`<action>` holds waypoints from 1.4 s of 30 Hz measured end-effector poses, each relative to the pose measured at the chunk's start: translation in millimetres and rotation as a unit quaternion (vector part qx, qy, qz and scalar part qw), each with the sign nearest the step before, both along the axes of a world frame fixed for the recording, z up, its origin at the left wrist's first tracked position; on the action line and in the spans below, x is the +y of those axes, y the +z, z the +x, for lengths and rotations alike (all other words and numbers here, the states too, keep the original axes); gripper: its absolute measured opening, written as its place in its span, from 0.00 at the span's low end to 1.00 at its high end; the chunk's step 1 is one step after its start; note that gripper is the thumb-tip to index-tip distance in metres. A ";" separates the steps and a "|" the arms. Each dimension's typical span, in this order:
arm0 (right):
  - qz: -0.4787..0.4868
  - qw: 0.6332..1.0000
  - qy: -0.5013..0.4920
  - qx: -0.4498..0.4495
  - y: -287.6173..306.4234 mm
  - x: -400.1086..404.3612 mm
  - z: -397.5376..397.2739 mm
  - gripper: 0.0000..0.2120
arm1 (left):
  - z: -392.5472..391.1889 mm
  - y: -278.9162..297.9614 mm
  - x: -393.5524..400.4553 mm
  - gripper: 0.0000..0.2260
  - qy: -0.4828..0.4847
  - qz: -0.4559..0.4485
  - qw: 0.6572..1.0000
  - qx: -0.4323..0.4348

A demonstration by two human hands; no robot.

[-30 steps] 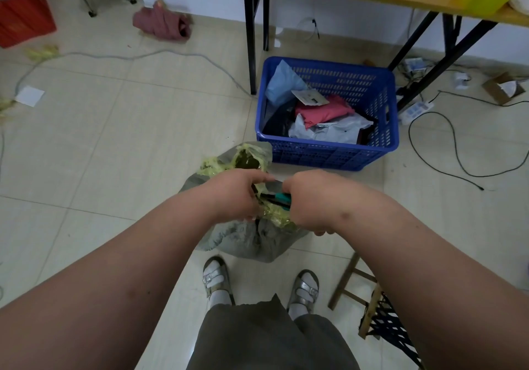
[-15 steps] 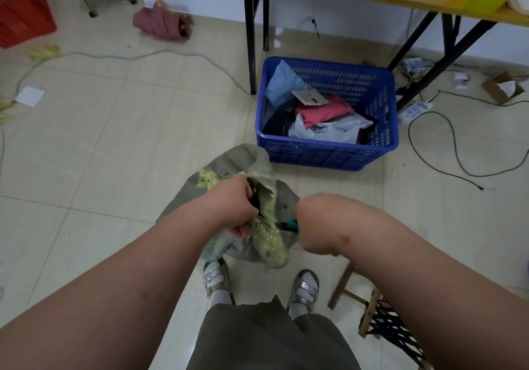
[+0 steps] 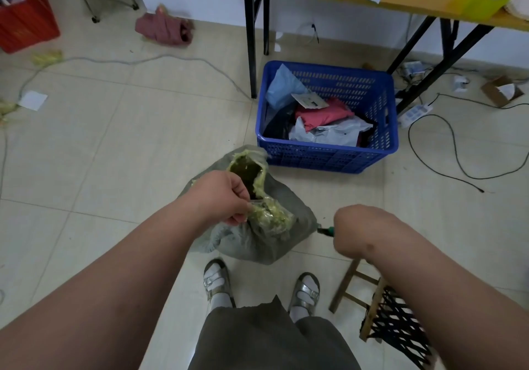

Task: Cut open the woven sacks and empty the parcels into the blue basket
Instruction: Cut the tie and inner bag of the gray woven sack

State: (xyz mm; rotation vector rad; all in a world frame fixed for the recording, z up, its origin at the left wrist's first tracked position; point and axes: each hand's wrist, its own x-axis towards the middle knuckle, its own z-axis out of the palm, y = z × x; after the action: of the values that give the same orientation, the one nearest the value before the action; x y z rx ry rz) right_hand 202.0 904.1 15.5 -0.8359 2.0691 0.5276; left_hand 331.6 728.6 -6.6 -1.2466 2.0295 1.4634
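— Below frame centre, the left hand (image 3: 221, 199) pinches the woven sack (image 3: 257, 238) at its taped mouth; the right hand (image 3: 353, 230) is fisted on a green-handled cutter (image 3: 326, 230).
— Risk: that blade nicks parcels inside, or the sack sags short of the blue basket (image 3: 329, 157) above.

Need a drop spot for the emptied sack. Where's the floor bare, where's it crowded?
Bare tiles lie left of the woven sack, bordered by the grey cable above and the left hand. Crowded: right of the blue basket with black cables and power strip; stool beside the feet.
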 end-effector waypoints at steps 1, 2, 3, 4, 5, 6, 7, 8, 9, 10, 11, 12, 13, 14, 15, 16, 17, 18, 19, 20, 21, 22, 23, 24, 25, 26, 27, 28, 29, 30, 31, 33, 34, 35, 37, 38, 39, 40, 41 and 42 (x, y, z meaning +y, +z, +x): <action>-0.009 1.000 -0.025 0.011 1.4 3.5 -6.0 0.11 | 0.9 0.0 -2.1 0.03 0.009 -0.003 1.000 0.003; -0.048 0.998 -0.045 0.017 1.8 1.3 -8.4 0.10 | 1.1 0.1 -4.0 0.04 0.016 -0.004 1.000 0.006; -0.104 0.993 -0.057 0.018 3.0 -4.6 -5.3 0.09 | 0.4 0.7 -4.1 0.05 0.017 -0.001 1.000 0.008; -0.163 0.984 -0.062 0.016 4.8 -12.9 1.3 0.08 | -1.6 1.9 -2.6 0.05 0.014 0.000 1.000 0.012; -0.203 0.977 -0.060 0.006 5.0 -20.6 9.6 0.06 | -4.0 3.4 -0.2 0.05 0.010 -0.006 1.000 0.017; -0.214 0.975 -0.049 -0.011 2.7 -25.0 17.8 0.05 | -5.7 4.4 2.2 0.04 0.003 -0.021 1.000 0.022; -0.193 0.980 -0.034 -0.018 -2.2 -24.6 23.1 0.05 | -6.6 5.1 3.9 0.03 -0.006 -0.040 0.999 0.026; -0.150 0.988 -0.020 -0.016 -7.9 -19.5 22.1 0.07 | -6.3 5.6 4.1 0.02 -0.012 -0.061 0.998 0.031; -0.092 0.996 -0.012 -0.010 -11.2 -12.1 15.5 0.09 | -5.3 6.1 2.4 0.03 -0.009 -0.081 0.996 0.034; -0.047 0.999 -0.009 -0.001 -11.8 -4.3 7.7 0.12 | -3.9 5.8 -0.5 0.04 0.002 -0.091 0.995 0.038; -0.034 0.999 -0.020 0.009 -10.8 1.1 1.0 0.12 | -2.9 5.6 -3.3 0.04 0.015 -0.091 0.995 0.042; -0.056 0.997 -0.040 0.016 -8.7 1.3 -3.9 0.12 | -3.0 5.4 -5.6 0.04 0.025 -0.088 0.995 0.047; -0.100 0.993 -0.057 0.022 -5.7 -4.3 -4.6 0.11 | -4.3 6.6 -6.4 0.04 0.028 -0.084 0.995 0.052; -0.154 0.985 -0.068 0.030 -3.4 -12.9 -1.9 0.09 | -6.4 7.5 -5.8 0.04 0.022 -0.084 0.995 0.056; -0.197 0.977 -0.070 0.032 -0.4 -22.6 2.8 0.07 | -8.7 8.8 -4.4 0.04 0.013 -0.089 0.994 0.061; -0.218 0.974 -0.062 0.019 0.5 -30.7 8.9 0.06 | -10.6 9.9 -2.5 0.04 0.003 -0.099 0.993 0.066; -0.208 0.977 -0.043 0.001 -3.6 -33.2 15.0 0.05 | -11.6 10.9 -0.7 0.04 -0.007 -0.111 0.991 0.069; -0.173 0.985 -0.022 -0.011 -8.9 -30.2 18.0 0.05 | -11.8 11.3 0.7 0.04 -0.016 -0.123 0.990 0.071; -0.126 0.992 -0.016 -0.018 -10.7 -24.4 16.2 0.07 | -10.8 10.7 2.5 0.05 -0.023 -0.130 0.989 0.071; -0.094 0.995 -0.024 -0.016 -10.6 -18.8 9.2 0.09 | -8.7 8.9 4.7 0.05 -0.025 -0.131 0.989 0.069; -0.083 0.996 -0.033 -0.006 -9.2 -15.6 0.6 0.09 | -6.1 6.6 7.1 0.05 -0.020 -0.126 0.989 0.070; -0.091 0.995 -0.039 0.005 -4.8 -16.4 -6.3 0.07 | -4.8 3.6 8.8 0.05 -0.008 -0.120 0.990 0.070; -0.119 0.992 -0.042 0.019 0.3 -20.3 -10.8 0.05 | -5.6 1.9 9.9 0.05 0.003 -0.115 0.991 0.072; -0.160 0.986 -0.041 0.037 3.3 -25.7 -12.0 0.04 | -7.5 1.9 9.6 0.05 0.010 -0.115 0.991 0.075; -0.199 0.978 -0.038 0.049 4.1 -30.6 -9.9 0.04 | -9.0 3.3 8.1 0.05 0.014 -0.120 0.989 0.079; -0.212 0.976 -0.033 0.046 1.2 -32.6 -5.1 0.05 | -10.0 5.5 5.5 0.04 0.019 -0.129 0.988 0.086; -0.200 0.979 -0.020 0.033 -5.3 -30.0 0.0 0.07 | -10.8 8.3 2.5 0.04 0.026 -0.136 0.986 0.094; -0.174 0.985 -0.008 0.021 -11.7 -24.6 3.0 0.10 | -11.1 10.7 0.1 0.04 0.026 -0.141 0.985 0.099; -0.145 0.989 -0.011 0.016 -15.7 -17.9 1.0 0.12 | -10.5 11.9 0.0 0.05 0.020 -0.144 0.984 0.100; -0.125 0.992 -0.021 0.021 -17.0 -14.1 -5.9 0.13 | -9.4 11.6 1.4 0.05 0.014 -0.147 0.984 0.098; -0.118 0.992 -0.030 0.029 -17.3 -13.8 -14.4 0.13 | -8.3 10.2 3.7 0.05 0.015 -0.145 0.985 0.095; -0.141 0.988 -0.045 0.046 -12.3 -20.6 -25.2 0.10 | -9.9 5.8 5.9 0.05 0.032 -0.134 0.986 0.093; -0.164 0.984 -0.052 0.049 -10.7 -25.9 -25.3 0.08 | -11.2 5.8 4.9 0.06 0.041 -0.132 0.986 0.096; -0.181 0.981 -0.056 0.046 -10.9 -29.5 -22.3 0.07 | -11.9 7.1 2.8 0.06 0.049 -0.132 0.985 0.099; -0.176 0.983 -0.042 0.025 -21.2 -25.7 -14.5 0.06 | -12.8 11.1 -2.8 0.05 0.057 -0.138 0.983 0.109; -0.157 0.987 -0.041 0.018 -24.0 -20.6 -14.1 0.07 | -12.6 12.9 -3.9 0.05 0.050 -0.140 0.983 0.110; -0.135 0.989 -0.053 0.020 -24.1 -16.5 -18.7 0.08 | -12.1 14.3 -2.5 0.06 0.038 -0.142 0.983 0.108; -0.122 0.990 -0.068 0.026 -23.3 -16.2 -27.5 0.10 | -11.5 14.1 -0.3 0.06 0.031 -0.147 0.983 0.105; -0.118 0.989 -0.083 0.030 -19.8 -18.2 -35.5 0.11 | -11.2 12.6 2.1 0.06 0.031 -0.148 0.983 0.102; -0.126 0.987 -0.099 0.028 -15.3 -22.1 -40.2 0.10 | -12.0 10.4 3.6 0.05 0.038 -0.145 0.984 0.099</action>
State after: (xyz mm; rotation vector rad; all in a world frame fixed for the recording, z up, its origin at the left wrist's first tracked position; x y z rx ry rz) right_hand 161.8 881.9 0.2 -0.7518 2.2720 0.1845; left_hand 319.6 732.3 3.8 -1.3482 2.4235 1.4121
